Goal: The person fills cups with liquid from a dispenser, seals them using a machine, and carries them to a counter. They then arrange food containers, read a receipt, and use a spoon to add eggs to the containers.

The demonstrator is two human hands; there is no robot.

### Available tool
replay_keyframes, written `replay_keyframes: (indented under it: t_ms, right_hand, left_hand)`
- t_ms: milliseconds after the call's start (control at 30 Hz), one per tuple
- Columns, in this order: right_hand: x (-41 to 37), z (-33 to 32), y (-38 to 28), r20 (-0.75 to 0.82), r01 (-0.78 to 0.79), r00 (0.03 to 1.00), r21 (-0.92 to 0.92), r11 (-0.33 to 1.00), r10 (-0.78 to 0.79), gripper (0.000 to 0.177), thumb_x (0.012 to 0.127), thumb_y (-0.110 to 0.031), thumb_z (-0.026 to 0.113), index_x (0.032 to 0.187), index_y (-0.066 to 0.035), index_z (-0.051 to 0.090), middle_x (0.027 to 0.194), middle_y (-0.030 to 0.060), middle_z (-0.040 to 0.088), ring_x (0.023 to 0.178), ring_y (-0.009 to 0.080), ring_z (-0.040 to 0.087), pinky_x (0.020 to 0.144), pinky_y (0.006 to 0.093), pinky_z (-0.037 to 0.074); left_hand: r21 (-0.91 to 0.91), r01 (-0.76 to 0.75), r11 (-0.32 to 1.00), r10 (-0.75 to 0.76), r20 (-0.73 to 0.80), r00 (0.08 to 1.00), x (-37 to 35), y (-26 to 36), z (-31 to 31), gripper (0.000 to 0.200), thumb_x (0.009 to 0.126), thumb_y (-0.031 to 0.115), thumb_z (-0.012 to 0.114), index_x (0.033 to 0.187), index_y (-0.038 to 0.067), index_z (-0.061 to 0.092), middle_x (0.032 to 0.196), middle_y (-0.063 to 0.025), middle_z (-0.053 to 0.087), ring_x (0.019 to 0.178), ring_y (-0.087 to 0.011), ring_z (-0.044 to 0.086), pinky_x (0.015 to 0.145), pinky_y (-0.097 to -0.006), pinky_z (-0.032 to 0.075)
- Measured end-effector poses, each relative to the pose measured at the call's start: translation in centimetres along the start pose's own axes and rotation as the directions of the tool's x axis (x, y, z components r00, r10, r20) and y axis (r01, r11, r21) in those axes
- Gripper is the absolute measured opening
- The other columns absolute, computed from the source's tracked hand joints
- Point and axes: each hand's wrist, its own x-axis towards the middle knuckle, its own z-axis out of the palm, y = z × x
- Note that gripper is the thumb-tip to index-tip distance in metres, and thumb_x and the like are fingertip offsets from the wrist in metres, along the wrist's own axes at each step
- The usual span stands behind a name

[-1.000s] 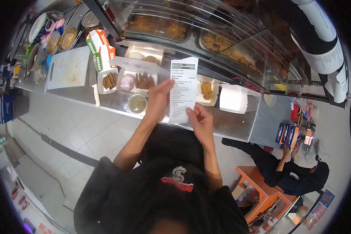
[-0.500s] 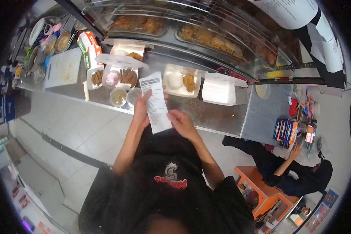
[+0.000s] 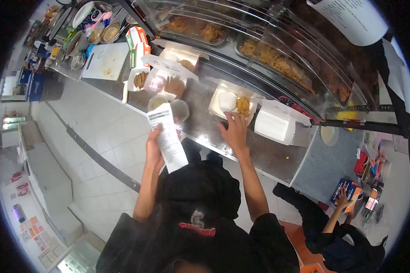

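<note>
My left hand [image 3: 154,150] holds a long white printed receipt [image 3: 167,138] over the counter's front edge. My right hand [image 3: 234,129] reaches out with fingers spread and touches the near rim of an open white food box [image 3: 216,103] that holds a white rice mound and a fried piece. Two small clear cups [image 3: 168,105] stand just left of that box, behind the receipt. Further left sits an open box [image 3: 161,84] with fried pieces and a pink-labelled tub.
A closed white box [image 3: 273,125] stands right of my right hand. A glass display case [image 3: 269,50] of fried food runs behind the steel counter [image 3: 205,129]. A white cutting board [image 3: 107,61] and bowls lie far left. Another person [image 3: 332,227] crouches at lower right.
My right hand let go of the receipt and moved forward to the open rice box. The left hand alone now keeps the receipt, lowered toward the counter edge.
</note>
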Motion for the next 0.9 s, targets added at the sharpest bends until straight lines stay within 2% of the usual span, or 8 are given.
replay_keyframes:
  t_ms: [267,400,533,567,633,700,767,900]
  right_hand:
    - [2.8,3.6,2.9,-0.166,-0.107,0.982,-0.129,0.986,0.085,0.011,0.091,-0.018,0.066,0.091,-0.009,0.073,0.09,0.0135,0.067,0.084,0.0364,0.061,0.079,0.0473,0.049]
    - [3.4,2.5,3.9,-0.133,-0.269,0.957,-0.073,0.96,0.258,0.012,0.091,-0.014,0.066,0.097,-0.007,0.073,0.097,0.0161,0.069,0.093,0.0397,0.063,0.082,0.0494,0.049]
    - [6.3,0.3,-2.5,-0.192,-0.176,0.972,-0.214,0.961,0.136,0.019,0.091,-0.013,0.066,0.107,-0.005,0.071,0.105,0.0185,0.07,0.102,0.0385,0.064,0.092,0.0487,0.048]
    - [8.2,0.8,-4.0,-0.222,-0.12,0.968,-0.02,0.993,0.113,0.019,0.093,-0.015,0.066,0.107,-0.003,0.071,0.099,0.017,0.073,0.096,0.0368,0.068,0.089,0.0484,0.05]
    - [13.1,2.9,-6.0,0.03,-0.336,0.936,0.371,0.866,0.351,0.025,0.095,-0.023,0.066,0.103,-0.001,0.072,0.088,0.0164,0.074,0.085,0.0372,0.071,0.081,0.0492,0.053]
    - [19.2,8.3,-5.0,0.112,-0.389,0.919,0.419,0.82,0.379,0.032,0.093,-0.031,0.067,0.094,0.001,0.073,0.077,0.0183,0.072,0.075,0.0394,0.071,0.073,0.0477,0.055]
    - [23.6,11.7,-4.6,0.118,-0.304,0.95,0.114,0.946,0.291,0.045,0.087,-0.041,0.074,0.102,0.002,0.075,0.082,0.0207,0.074,0.076,0.0375,0.073,0.073,0.0425,0.057]
    - [25.0,15.8,-0.9,0.151,-0.229,0.963,0.02,0.973,0.223,0.032,0.079,-0.028,0.073,0.094,0.001,0.076,0.079,0.0233,0.072,0.077,0.0404,0.072,0.074,0.0458,0.057]
  left_hand:
    - [-0.116,-0.08,0.99,0.085,0.037,0.996,4.7,7.8,2.5,0.052,0.108,0.034,0.038,0.142,-0.004,0.045,0.132,-0.0192,0.064,0.101,-0.0288,0.07,0.084,-0.0403,0.061]
    - [-0.177,-0.039,0.984,0.048,0.045,0.998,7.4,9.8,2.0,0.05,0.108,0.037,0.038,0.131,-0.005,0.052,0.104,-0.0247,0.069,0.085,-0.0304,0.072,0.074,-0.0384,0.061]
    - [-0.164,-0.041,0.986,0.057,0.092,0.994,8.9,11.3,0.3,0.052,0.109,0.034,0.032,0.141,-0.004,0.047,0.129,-0.0194,0.064,0.096,-0.0255,0.069,0.085,-0.0362,0.058]
    - [-0.116,-0.098,0.988,0.102,0.022,0.995,9.3,11.4,0.6,0.048,0.109,0.032,0.036,0.137,-0.004,0.052,0.123,-0.0176,0.067,0.094,-0.022,0.068,0.083,-0.035,0.058]
    - [0.182,-0.183,0.966,0.194,-0.042,0.98,10.8,12.3,0.5,0.044,0.108,0.03,0.04,0.133,-0.003,0.055,0.118,-0.0159,0.068,0.091,-0.0191,0.068,0.082,-0.0338,0.058]
    - [0.321,-0.228,0.919,0.261,-0.065,0.963,12.4,13.5,1.1,0.04,0.107,0.029,0.048,0.128,-0.003,0.059,0.11,-0.0129,0.07,0.082,-0.0152,0.067,0.075,-0.0307,0.058]
    - [0.216,-0.181,0.959,0.183,0.011,0.983,15.3,14.4,0.4,0.047,0.107,0.034,0.046,0.133,-0.003,0.056,0.112,-0.013,0.071,0.077,-0.0158,0.067,0.071,-0.0317,0.059]
    - [-0.003,-0.094,0.996,0.094,0.127,0.988,17.8,16.1,0.3,0.053,0.107,0.035,0.04,0.143,-0.004,0.045,0.126,-0.0204,0.066,0.081,-0.0211,0.067,0.072,-0.0352,0.062]
